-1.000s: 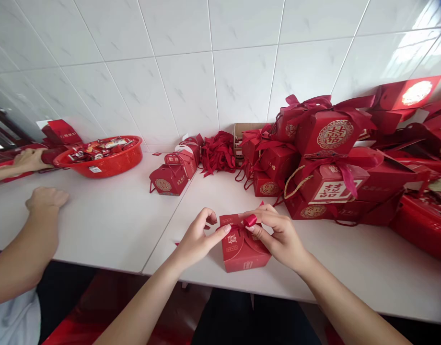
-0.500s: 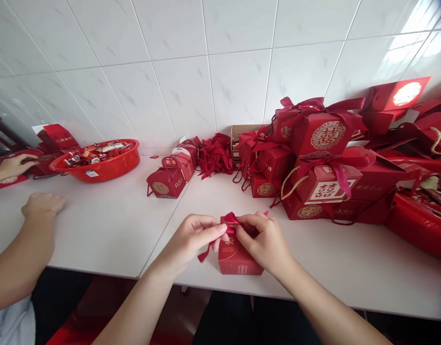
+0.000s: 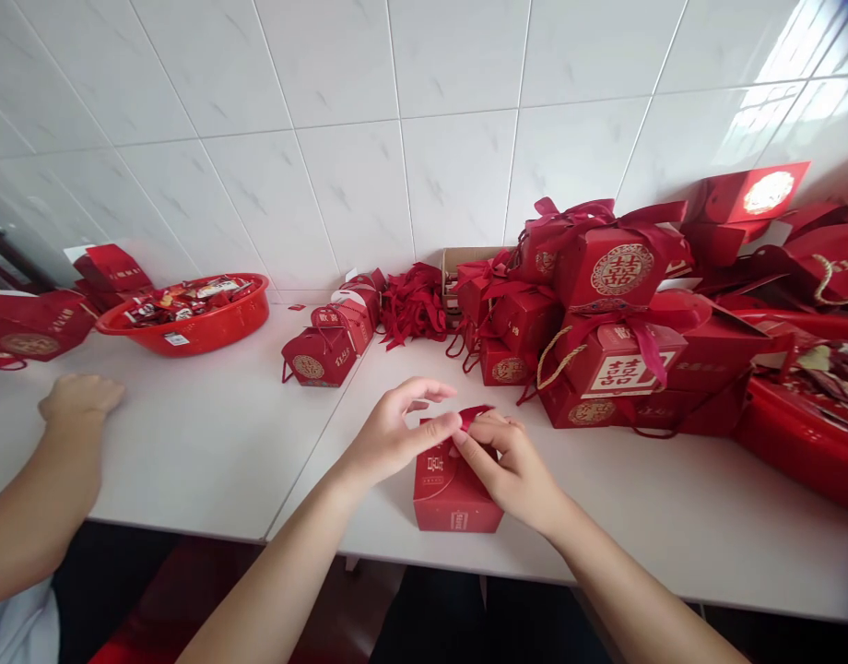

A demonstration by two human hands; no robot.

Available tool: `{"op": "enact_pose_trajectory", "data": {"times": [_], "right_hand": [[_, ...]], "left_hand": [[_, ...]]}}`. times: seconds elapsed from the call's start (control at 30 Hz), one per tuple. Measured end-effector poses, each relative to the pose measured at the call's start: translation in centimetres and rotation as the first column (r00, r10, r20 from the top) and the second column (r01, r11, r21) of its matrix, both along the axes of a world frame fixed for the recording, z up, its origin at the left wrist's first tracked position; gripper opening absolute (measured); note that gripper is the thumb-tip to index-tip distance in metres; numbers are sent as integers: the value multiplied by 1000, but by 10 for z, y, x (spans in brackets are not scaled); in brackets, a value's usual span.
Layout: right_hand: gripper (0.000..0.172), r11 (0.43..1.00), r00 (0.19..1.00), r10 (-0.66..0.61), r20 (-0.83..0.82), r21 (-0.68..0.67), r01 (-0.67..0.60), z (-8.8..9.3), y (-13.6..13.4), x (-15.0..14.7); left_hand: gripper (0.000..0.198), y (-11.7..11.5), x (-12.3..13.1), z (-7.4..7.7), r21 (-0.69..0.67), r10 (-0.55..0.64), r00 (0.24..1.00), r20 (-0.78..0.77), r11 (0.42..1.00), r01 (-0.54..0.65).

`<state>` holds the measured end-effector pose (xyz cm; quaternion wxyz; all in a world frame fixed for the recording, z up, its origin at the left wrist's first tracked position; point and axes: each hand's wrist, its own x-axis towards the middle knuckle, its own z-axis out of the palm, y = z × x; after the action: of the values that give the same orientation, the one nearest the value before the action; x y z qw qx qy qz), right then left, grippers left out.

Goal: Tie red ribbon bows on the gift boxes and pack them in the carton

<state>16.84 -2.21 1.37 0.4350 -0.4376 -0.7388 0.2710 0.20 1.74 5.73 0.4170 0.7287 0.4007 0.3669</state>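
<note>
A small red gift box with gold lettering stands on the table in front of me. Above its top, a dark red ribbon is pinched between the thumb and fingers of my right hand. My left hand is at the box's upper left, its fingers raised and apart from the thumb. That thumb's tip reaches the ribbon beside my right fingertips. My right hand covers part of the box top, and the ribbon's knot cannot be made out.
Finished-looking boxes with bows are stacked at the right, beside a red basin. Behind lie a heap of ribbons and a row of boxes. A basin of sweets and another person's arm are at the left.
My left fingers have opened and lifted off the ribbon, whose loose end no longer hangs at the left. My right hand keeps its pinch. At far left, the other person's reaching hand has gone from view.
</note>
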Motion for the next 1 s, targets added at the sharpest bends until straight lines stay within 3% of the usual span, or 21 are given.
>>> {"op": "enact_pose_trajectory", "data": {"times": [0.1,0.23,0.3,0.43,0.6,0.73,0.87,1.0], "right_hand": [[36,1000,998,8,-66,-17,-9,0,1,1],[9,993,939,-93,-332,-103,62,-5,-1,-3],[17,990,916,-133,-378,-97,103,-8,-2,-6],[7,982,957,-173,-233,36,187,-9,-3,-8],[12,959,967,-248,-65,126,255,-5,-7,-5],[16,967,975,-223,5,129,221,-6,-11,-3],[16,955,961,-270,-59,111,275,-12,-12,-1],[14,956,947,-293,-133,-44,289,-14,-10,-2]], "left_hand": [[21,-7,-10,-13,0,53,996,-66,999,-53],[13,-16,-14,-25,43,113,994,9,993,-114],[12,-19,-14,-30,86,110,994,6,990,-110],[8,-22,-12,-32,179,71,996,-54,982,-60],[6,-27,-6,-31,283,102,990,-97,957,-71],[12,-29,-2,-33,329,182,979,-95,934,-142],[13,-30,0,-36,360,202,976,-79,919,-161],[15,-31,2,-37,361,205,976,-67,917,-168]]}}
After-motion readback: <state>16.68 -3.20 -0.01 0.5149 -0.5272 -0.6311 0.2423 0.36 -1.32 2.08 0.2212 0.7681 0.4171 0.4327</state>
